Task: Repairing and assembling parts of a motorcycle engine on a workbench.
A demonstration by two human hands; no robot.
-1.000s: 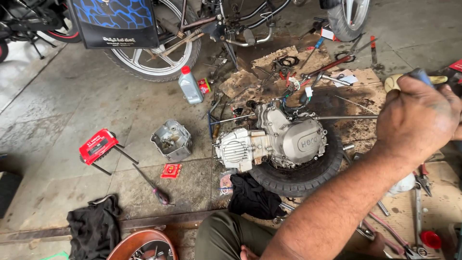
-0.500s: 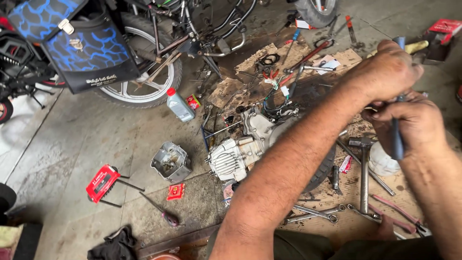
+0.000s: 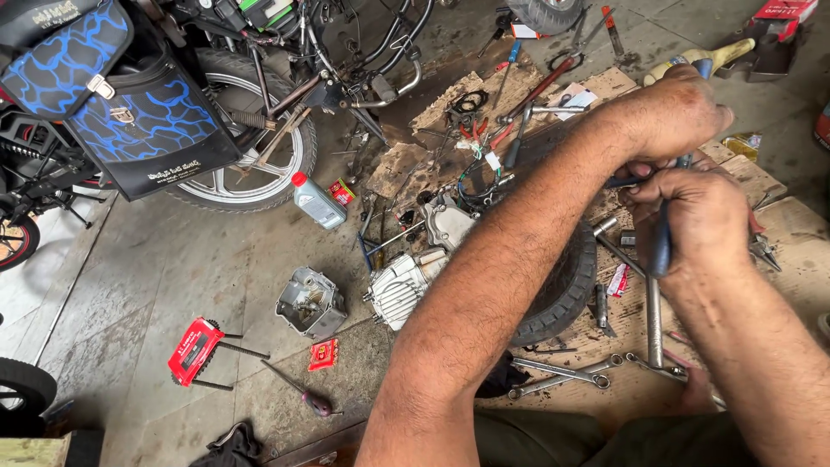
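Two hands meet above the cluttered floor, toward its right edge. The right hand (image 3: 705, 216) is clamped on a blue-handled tool (image 3: 661, 246), shaft pointing down. The left hand (image 3: 670, 112), fingers curled, closes on the same tool's upper end. Below the left forearm an engine (image 3: 406, 281) sits in a tyre (image 3: 566, 290); spanners (image 3: 571, 374) lie near.
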